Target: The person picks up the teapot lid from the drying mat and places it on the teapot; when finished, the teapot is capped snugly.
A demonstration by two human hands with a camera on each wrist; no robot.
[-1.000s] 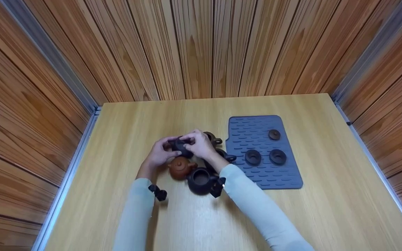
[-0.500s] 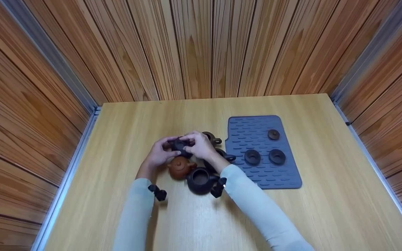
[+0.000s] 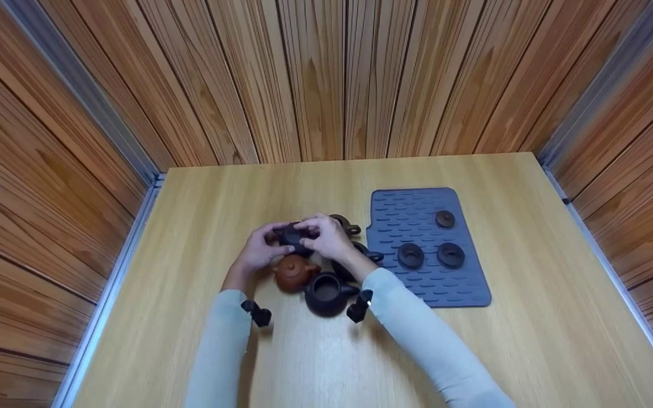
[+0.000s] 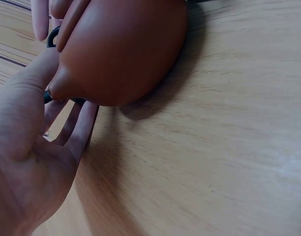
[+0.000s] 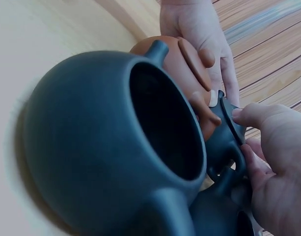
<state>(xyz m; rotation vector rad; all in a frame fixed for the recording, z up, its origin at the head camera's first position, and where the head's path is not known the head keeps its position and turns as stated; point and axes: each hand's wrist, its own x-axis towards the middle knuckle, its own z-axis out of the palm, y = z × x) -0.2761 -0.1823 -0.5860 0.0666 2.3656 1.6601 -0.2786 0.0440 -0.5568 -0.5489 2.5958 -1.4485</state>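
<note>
Left hand [image 3: 257, 249] curls round a black teapot [image 3: 292, 237]; right hand [image 3: 331, 239] pinches the same pot with thumb and index finger, at the rim of its lid [image 5: 231, 121]. Can't tell if lid is seated or slightly raised. Pot is far left in the cluster on the worktop [image 3: 213, 215], just beyond the reddish-brown teapot [image 3: 292, 275].

Risks: rim pinch looks shallow, so lid could slip and chip; pot could tip if left grip loosens while right pulls. Left thumb sits right by the reddish-brown pot's spout, so a sideways shift could knock it. Right wrist crosses above a dark teapot [image 3: 365, 251], and a low drag could catch its handle.

Containers: near lidless teapot [image 3: 326, 309] shows nothing inside, but interior is shadowed. Olive-brown teapot [image 3: 343, 223], far right of cluster, looks uncovered; contents unclear. Reddish-brown one has lid on, contents hidden. Pot under right wrist: inside not readable. Grey mat [image 3: 428, 286] at right carries what look like lids: two larger rings [image 3: 403, 256] near, one smaller brownish disc [image 3: 445, 219] far right.
</note>
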